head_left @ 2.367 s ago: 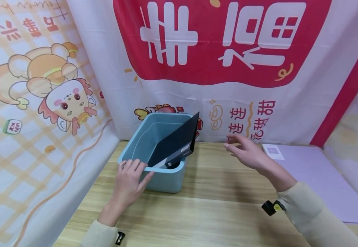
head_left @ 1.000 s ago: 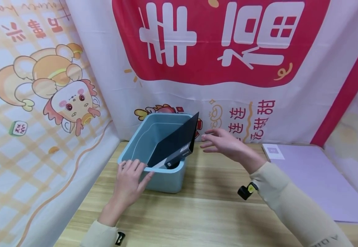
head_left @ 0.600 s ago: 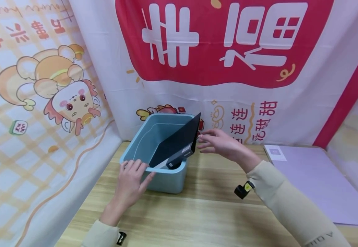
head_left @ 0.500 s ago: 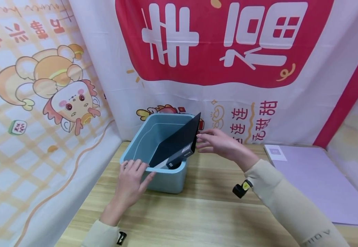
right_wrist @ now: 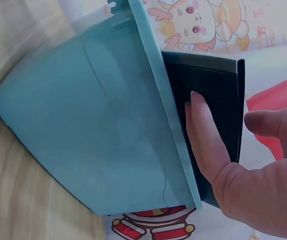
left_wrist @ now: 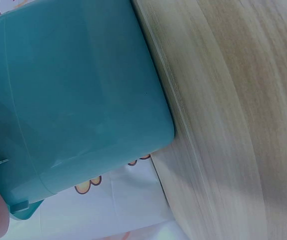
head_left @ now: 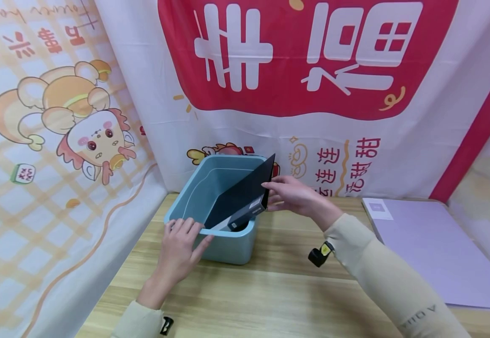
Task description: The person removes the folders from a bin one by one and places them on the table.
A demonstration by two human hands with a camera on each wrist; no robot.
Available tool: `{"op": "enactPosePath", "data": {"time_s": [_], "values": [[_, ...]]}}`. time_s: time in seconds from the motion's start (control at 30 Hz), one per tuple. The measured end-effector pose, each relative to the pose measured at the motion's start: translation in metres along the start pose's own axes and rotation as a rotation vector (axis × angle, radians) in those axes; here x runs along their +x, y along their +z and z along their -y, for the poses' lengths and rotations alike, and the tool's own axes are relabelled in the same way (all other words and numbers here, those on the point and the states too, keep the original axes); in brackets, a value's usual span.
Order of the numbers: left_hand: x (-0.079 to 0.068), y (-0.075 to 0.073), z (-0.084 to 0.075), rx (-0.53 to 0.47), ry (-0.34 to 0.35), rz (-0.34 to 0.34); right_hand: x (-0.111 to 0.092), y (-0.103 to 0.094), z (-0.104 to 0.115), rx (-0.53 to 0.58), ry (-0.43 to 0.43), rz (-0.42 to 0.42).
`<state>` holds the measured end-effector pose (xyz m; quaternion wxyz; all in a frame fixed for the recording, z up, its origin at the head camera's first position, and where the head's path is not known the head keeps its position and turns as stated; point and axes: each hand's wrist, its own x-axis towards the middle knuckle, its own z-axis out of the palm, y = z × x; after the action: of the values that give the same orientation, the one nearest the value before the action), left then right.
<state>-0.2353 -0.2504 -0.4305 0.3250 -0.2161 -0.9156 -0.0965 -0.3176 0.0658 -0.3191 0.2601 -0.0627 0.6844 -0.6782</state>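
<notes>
A blue-green plastic bin [head_left: 228, 249] stands on the wooden table. Leaning inside it is a dark file binder [head_left: 241, 190], its upper corner sticking out above the rim; the lower part is hidden. My left hand [head_left: 179, 246] grips the bin's near rim, fingers hooked over the edge and thumb along the outer side. My right hand [head_left: 293, 195] is at the binder's raised edge. In the right wrist view, straight fingers [right_wrist: 206, 132] lie along the binder's outer cover, and the thumb is just off its edge. The left wrist view mostly shows the bin's outer wall [left_wrist: 83, 100].
On the right of the table lies a flat lavender slab [head_left: 435, 253] with a white label at its far corner. Printed cloths hang at the back [head_left: 325, 131] and along the left side [head_left: 50, 197], close behind the bin.
My right hand has moved left from over the table to the binder's edge, thumb now on the near side. The left hand, bin and binder have stayed in place.
</notes>
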Motion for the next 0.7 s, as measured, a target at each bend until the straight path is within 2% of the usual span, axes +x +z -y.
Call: {"op": "enactPosePath", "data": {"time_s": [0.23,0.7], "values": [[0.000,-0.002,-0.002,0.007,-0.002,0.000,0.007,0.001,0.001,-0.045,0.031,-0.033],[0.000,-0.003,-0.002,0.002,0.013,-0.010,0.011,-0.001,0.006,-0.070,0.017,0.017]]}}
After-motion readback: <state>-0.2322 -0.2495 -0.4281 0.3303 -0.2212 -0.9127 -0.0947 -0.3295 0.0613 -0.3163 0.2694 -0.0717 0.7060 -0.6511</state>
